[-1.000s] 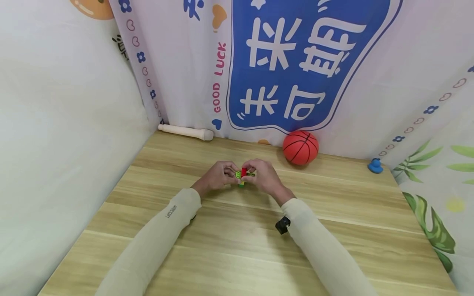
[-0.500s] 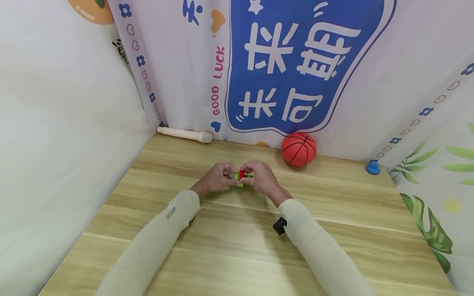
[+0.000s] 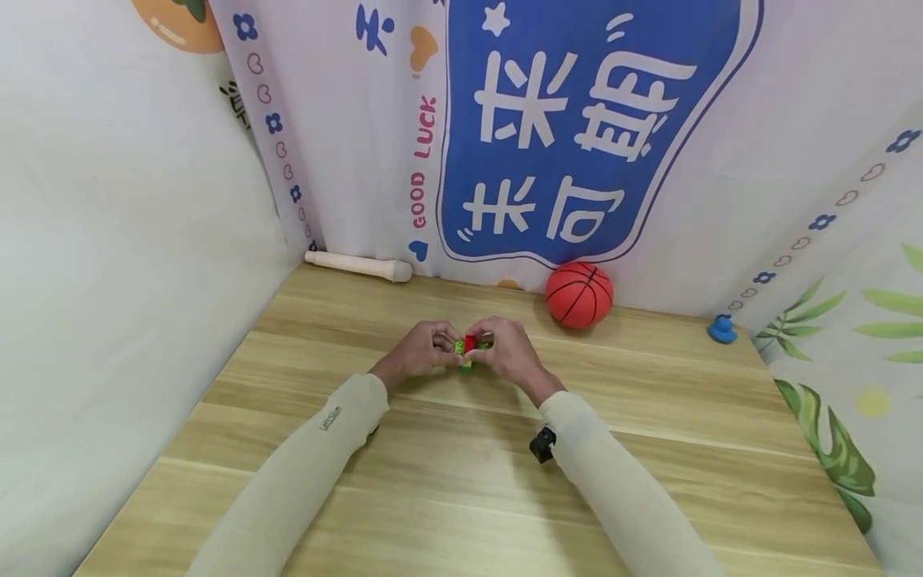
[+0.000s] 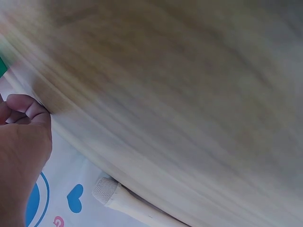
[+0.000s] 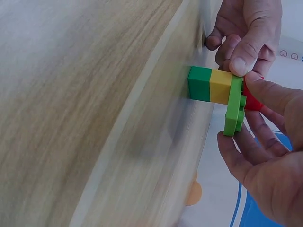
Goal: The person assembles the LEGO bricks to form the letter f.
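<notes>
Wooden surface (image 3: 447,497), mid-centre | both hands pinch small brick stack (image 5: 222,92): left hand (image 3: 421,353), right hand (image 3: 508,353) | judged light, rigid, smooth; grip flat sides, joints may pop | basketball (image 3: 579,295) far right

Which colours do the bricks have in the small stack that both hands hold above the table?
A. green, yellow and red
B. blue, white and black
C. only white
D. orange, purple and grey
A: the right wrist view shows the brick stack with a dark green, a yellow, a light green and a red brick, pinched between the left hand and the right hand.
</notes>
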Motion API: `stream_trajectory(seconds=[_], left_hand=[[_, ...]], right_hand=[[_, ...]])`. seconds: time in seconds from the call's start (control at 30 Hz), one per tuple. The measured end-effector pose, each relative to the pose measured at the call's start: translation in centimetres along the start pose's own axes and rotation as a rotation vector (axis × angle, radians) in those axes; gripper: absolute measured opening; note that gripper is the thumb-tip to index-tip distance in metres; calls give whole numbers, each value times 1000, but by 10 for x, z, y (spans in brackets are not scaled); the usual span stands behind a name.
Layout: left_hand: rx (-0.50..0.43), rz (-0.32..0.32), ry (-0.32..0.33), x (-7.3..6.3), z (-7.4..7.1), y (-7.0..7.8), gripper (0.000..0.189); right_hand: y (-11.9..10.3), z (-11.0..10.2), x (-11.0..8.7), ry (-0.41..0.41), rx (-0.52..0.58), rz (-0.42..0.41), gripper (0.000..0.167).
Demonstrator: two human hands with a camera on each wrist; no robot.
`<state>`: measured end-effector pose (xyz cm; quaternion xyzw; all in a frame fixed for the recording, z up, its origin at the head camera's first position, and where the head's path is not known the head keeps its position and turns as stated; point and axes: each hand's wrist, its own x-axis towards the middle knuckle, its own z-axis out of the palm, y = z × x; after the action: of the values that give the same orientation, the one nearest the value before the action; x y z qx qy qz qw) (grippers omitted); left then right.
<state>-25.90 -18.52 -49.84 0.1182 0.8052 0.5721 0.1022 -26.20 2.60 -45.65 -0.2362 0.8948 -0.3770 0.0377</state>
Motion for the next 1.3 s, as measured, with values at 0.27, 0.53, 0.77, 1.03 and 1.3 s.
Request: stream_trajectory(seconds=[0.27, 0.53, 0.77, 1.03, 1.3], left_hand=[[-8, 17, -1, -2, 1, -2, 28], [-13, 19, 2, -4, 2, -1, 27], [-6, 21, 4, -3, 2, -1, 28], [14, 22, 0, -5, 2, 1, 27], [30, 19, -2, -4, 2, 1, 28]], right_hand=[[1, 1, 1, 11, -36, -10, 29], [-2, -1, 4, -15, -94, 33, 26], [-7, -4, 7, -25, -130, 32, 25], [-8, -6, 8, -33, -122, 33, 24], [-8, -6, 8, -30, -130, 33, 24]])
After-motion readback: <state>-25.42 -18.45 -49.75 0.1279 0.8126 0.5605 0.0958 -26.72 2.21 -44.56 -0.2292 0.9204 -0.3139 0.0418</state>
